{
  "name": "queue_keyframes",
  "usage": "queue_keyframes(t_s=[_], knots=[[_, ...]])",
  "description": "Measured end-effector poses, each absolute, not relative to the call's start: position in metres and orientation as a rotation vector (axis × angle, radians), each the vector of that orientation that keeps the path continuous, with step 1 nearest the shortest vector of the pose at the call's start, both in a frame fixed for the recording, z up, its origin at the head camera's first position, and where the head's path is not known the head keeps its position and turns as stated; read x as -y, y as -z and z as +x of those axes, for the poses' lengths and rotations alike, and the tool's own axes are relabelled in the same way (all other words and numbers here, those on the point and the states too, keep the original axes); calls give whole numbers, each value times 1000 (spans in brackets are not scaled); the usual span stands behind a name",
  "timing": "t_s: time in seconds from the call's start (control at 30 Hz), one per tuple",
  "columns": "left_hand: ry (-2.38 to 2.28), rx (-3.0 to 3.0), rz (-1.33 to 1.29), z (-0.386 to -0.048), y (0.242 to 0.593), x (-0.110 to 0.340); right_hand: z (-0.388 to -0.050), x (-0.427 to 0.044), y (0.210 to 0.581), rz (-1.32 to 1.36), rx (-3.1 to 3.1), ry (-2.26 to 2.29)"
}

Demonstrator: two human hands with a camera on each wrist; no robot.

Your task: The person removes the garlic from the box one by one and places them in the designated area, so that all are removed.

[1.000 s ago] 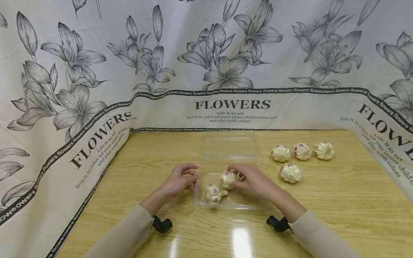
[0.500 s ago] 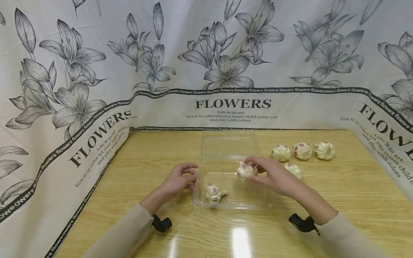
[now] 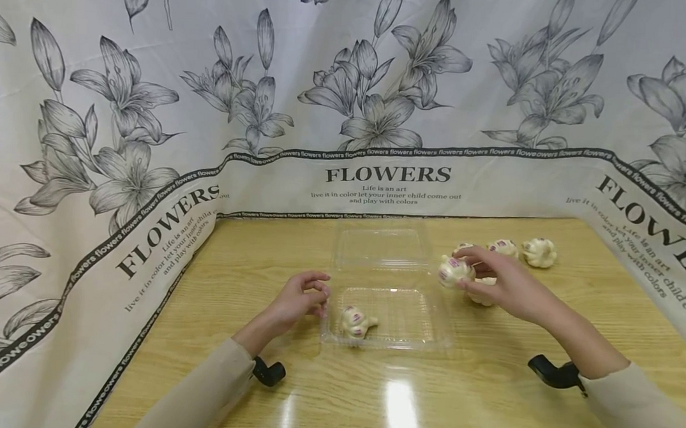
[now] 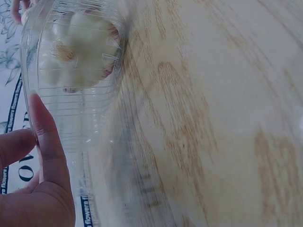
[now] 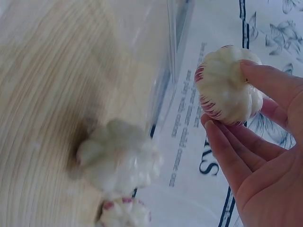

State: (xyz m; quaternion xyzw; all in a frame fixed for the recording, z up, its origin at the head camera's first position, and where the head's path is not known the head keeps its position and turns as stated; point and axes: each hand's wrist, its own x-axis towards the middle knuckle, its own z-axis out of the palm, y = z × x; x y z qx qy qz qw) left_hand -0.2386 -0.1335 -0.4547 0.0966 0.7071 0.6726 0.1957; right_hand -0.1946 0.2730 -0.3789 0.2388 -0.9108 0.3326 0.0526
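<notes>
A garlic bulb (image 3: 455, 272) with purple streaks is held between the thumb and fingertips of my right hand (image 3: 507, 282), raised right of the clear plastic box. In the right wrist view this garlic bulb (image 5: 229, 85) is plainly pinched. The box (image 3: 443, 340) lies unfolded on the table, its lid (image 3: 382, 244) toward the back. My left hand (image 3: 299, 301) pinches the box's left rim between thumb and finger, as the left wrist view shows with the hand (image 4: 47, 175) at the rim. One garlic bulb (image 3: 355, 322) sits in the box's front left.
Other garlic bulbs stand at the back right: one (image 3: 539, 252) farthest right, another (image 3: 503, 248) beside it. Two more are partly hidden by my right hand, one (image 3: 482, 291) just below the held bulb. A flower-printed cloth (image 3: 387, 177) walls the wooden table (image 3: 249, 248).
My right hand has lifted its garlic bulb out of the box and carried it right, over toward the loose bulbs. The left hand has stayed at the rim.
</notes>
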Motion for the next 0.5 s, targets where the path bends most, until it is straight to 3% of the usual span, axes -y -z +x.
queue_keyframes(t_s=[0.5], knots=[[-1883, -1999, 270, -239, 456, 133, -192, -342, 388, 569, 2744, -803]])
